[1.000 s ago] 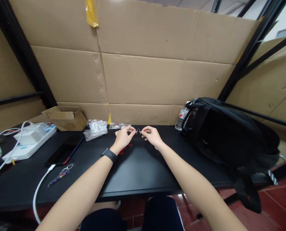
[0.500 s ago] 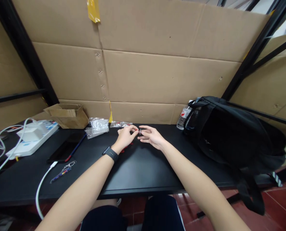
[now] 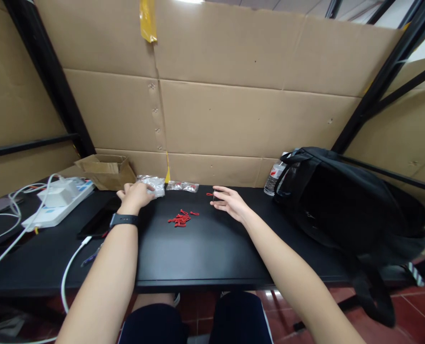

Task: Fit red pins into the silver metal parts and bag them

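My right hand (image 3: 228,204) pinches a small, thin, shiny piece seen edge-on, from which a red cord loop (image 3: 209,194) sticks out to the left. What kind of piece it is cannot be made out. My left hand (image 3: 135,195), with a dark watch on its wrist, reaches over the clear plastic bags (image 3: 157,185), thumb and fingers apart; it is at their left edge, and its fingertips are partly hidden. Between the hands, nearer the front, lies a loose pile of red cord loops (image 3: 179,220) on the black table (image 3: 198,258).
Small clear packets with red bits (image 3: 183,187) lie by the cardboard wall. To the left are an open brown paper box (image 3: 108,174), a white power strip (image 3: 57,205), cables and a dark tablet (image 3: 100,222). A water bottle (image 3: 274,179) and black backpack (image 3: 348,205) stand right.
My left hand has let go of the piece and moved left to the plastic bags, uncovering the red loops. My right hand stays nearly in place with the piece.
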The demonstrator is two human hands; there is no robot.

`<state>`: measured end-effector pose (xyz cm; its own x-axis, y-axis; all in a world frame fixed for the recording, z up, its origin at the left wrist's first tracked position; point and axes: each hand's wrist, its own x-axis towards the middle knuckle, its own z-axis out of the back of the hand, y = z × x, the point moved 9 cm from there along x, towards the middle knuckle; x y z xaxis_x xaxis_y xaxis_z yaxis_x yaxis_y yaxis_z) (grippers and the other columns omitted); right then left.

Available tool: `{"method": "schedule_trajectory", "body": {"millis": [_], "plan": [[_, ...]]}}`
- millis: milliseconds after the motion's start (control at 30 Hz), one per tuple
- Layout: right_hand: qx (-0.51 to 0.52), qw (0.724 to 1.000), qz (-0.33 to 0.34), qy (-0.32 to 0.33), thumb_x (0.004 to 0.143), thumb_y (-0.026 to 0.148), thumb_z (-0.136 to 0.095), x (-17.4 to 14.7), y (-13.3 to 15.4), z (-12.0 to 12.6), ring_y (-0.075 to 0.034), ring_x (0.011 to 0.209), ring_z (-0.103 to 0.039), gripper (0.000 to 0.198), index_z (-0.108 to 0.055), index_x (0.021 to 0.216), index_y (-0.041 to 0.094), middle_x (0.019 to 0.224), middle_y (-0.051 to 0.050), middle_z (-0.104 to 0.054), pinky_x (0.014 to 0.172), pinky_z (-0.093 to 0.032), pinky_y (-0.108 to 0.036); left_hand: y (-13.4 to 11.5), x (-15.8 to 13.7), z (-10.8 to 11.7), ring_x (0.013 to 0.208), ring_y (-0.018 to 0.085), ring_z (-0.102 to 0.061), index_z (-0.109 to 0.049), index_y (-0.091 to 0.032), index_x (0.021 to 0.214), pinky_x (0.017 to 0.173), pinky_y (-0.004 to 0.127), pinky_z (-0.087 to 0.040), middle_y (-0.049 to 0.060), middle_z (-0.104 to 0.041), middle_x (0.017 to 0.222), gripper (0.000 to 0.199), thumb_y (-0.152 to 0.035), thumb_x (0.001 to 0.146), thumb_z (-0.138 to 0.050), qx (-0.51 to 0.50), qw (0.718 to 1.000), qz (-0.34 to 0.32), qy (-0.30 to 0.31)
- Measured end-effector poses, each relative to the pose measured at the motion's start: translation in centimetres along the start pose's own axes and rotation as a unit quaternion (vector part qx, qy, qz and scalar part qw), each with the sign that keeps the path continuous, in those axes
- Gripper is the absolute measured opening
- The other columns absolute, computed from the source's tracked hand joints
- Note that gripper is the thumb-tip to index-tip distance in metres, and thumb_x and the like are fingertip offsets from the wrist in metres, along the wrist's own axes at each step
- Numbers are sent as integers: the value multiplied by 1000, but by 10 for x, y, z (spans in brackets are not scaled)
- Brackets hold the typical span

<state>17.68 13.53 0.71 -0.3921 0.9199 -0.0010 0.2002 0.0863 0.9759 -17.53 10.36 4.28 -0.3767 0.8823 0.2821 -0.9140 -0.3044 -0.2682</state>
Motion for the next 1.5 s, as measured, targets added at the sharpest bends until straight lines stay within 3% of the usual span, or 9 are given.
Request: {"method": "schedule_trajectory", "body": {"millis": [133, 267, 400, 567, 667, 833, 967, 1200, 1500], "plan": [[-16, 1000, 3, 4, 76, 29, -85, 2, -2, 2, -19, 80, -77, 45, -70, 118, 25, 107, -7, -72, 74, -63, -30, 20, -2, 9, 110, 40, -55, -75, -24, 84, 90, 51, -35, 11, -72, 95, 21, -43, 78, -68, 1, 998, 59, 3], [-26, 999, 26, -8, 72, 24, -87, 2, 3, 4, -16, 78, -76, 48, -70, 117, 24, 115, -9, -68, 73, -63, -27, -5, -12, 40, 111, 39, -55, -74, -20, 92, 92, 53, -33, 12, -72, 101, 23, -38, 88, -59, -52, 991, 24, -119], [-44, 996, 63, -39, 72, 21, -86, 1, 17, 11, -13, 74, -74, 48, -70, 117, 23, 113, -8, -67, 69, -61, -25, -79, -34, 44, 117, 31, -53, -68, -20, 100, 100, 47, -30, 8, -70, 114, 19, -31, 95, -54, -115, 972, -130, -158], [-150, 975, 114, -115, 74, 21, -81, -1, 37, 34, -12, 71, -71, 45, -70, 117, 25, 114, -6, -68, 60, -56, -22, -196, -89, -6, 116, 28, -58, -65, -24, 94, 104, 47, -27, 7, -74, 104, 16, -21, 96, -49, -107, 925, -362, -50], [-241, 951, 121, -152, 74, 24, -78, 1, 40, 48, -14, 74, -71, 45, -69, 119, 25, 114, -6, -70, 63, -56, -25, -227, -114, -34, 113, 28, -61, -66, -23, 94, 102, 46, -31, 9, -74, 100, 19, -21, 97, -47, -81, 898, -432, 2], [-399, 878, 194, -180, 72, 21, -78, 5, 51, 56, -19, 94, -69, 40, -74, 111, 21, 100, -4, -73, 91, -54, -35, -222, -122, -60, 107, 25, -65, -68, -28, 110, 95, 39, -42, 7, -69, 114, 22, -40, 98, -54, -73, 874, -466, 120], [-492, 824, 232, -157, 71, 19, -78, 1, 59, 46, -19, 92, -68, 41, -76, 111, 23, 104, -6, -70, 91, -53, -34, -207, -116, -63, 122, 28, -59, -64, -35, 128, 101, 44, -41, 7, -63, 128, 35, -50, 98, -53, -65, 868, -460, 176], [-545, 821, 171, 29, 67, 23, -82, -8, 41, 11, -13, 71, -65, 46, -73, 112, 21, 92, -1, -73, 71, -51, -23, -193, -112, -64, 140, 34, -44, -56, -42, 139, 108, 57, -34, 5, -47, 156, 44, -48, 95, -55, -28, 868, -430, 245], [-591, 793, 132, 65, 63, 30, -85, -14, 31, -5, -15, 71, -66, 27, -73, 85, 20, 79, 1, -73, 66, -46, -23, -186, -109, -66, 145, 37, -35, -57, -48, 138, 111, 64, -28, 5, -40, 161, 44, -49, 94, -55, -16, 867, -417, 272]]}}
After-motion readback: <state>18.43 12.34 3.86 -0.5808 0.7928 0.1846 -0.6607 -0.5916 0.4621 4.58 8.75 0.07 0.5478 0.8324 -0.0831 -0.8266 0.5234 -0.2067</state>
